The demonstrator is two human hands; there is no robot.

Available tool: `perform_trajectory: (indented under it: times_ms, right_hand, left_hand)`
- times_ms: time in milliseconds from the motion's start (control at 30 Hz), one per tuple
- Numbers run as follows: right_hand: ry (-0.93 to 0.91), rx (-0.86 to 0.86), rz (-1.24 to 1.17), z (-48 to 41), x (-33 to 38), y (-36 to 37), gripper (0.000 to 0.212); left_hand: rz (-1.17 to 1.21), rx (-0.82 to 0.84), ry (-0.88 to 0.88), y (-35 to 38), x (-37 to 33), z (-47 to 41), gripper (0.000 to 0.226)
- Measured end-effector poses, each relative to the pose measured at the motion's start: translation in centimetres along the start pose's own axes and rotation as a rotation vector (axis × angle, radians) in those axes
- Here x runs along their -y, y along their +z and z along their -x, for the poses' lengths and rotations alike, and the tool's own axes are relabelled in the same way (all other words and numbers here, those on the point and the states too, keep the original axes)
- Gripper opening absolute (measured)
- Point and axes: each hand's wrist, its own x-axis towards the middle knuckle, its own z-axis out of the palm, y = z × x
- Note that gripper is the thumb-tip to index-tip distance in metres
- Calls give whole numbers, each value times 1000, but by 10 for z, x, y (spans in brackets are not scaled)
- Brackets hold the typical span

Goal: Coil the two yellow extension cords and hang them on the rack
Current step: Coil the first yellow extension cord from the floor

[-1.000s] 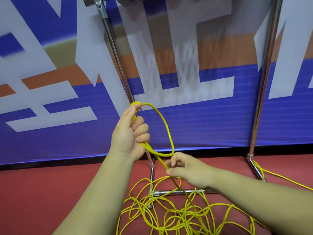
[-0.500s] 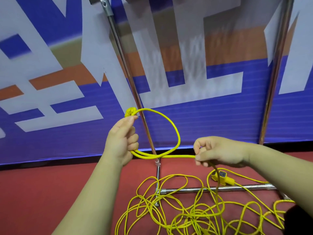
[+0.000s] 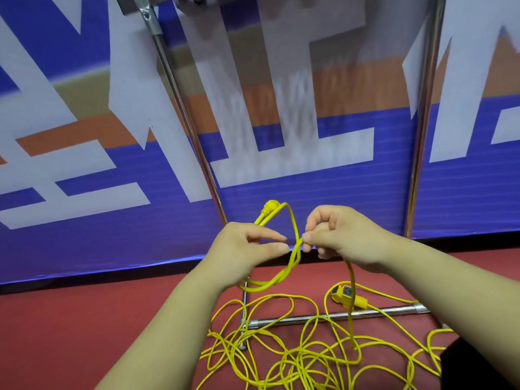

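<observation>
My left hand [image 3: 247, 249] holds a small coil of yellow cord [image 3: 292, 257], its yellow plug [image 3: 270, 207] sticking up above the knuckles. My right hand [image 3: 334, 235] pinches the same cord right beside the left fingertips, laying a new loop onto the coil. From the right hand the cord drops to a loose yellow tangle [image 3: 304, 356] on the red floor. A yellow socket end [image 3: 344, 295] lies on the floor by the rack's base bar. The metal rack [image 3: 185, 114] stands just behind my hands.
A blue, white and orange banner [image 3: 309, 192] hangs behind the rack. The rack's right upright [image 3: 422, 130] and its floor bar [image 3: 337, 316] frame the tangle. Red floor [image 3: 84, 319] spreads to the left. A dark shape [image 3: 484, 367] sits at the bottom right.
My right hand swung from out on the right back in to the left hand, bringing a length of cord to the coil. The view tilted slightly.
</observation>
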Motion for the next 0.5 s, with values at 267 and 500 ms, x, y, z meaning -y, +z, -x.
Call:
perform_trajectory:
  times_ms: [267, 500]
  right_hand:
    - [-80, -4, 89, 5, 13, -4, 11]
    - [-90, 22, 124, 2, 17, -14, 13]
  left_hand:
    - [-71, -4, -16, 22, -7, -3, 10]
    - [-92, -12, 1, 26, -13, -2, 8]
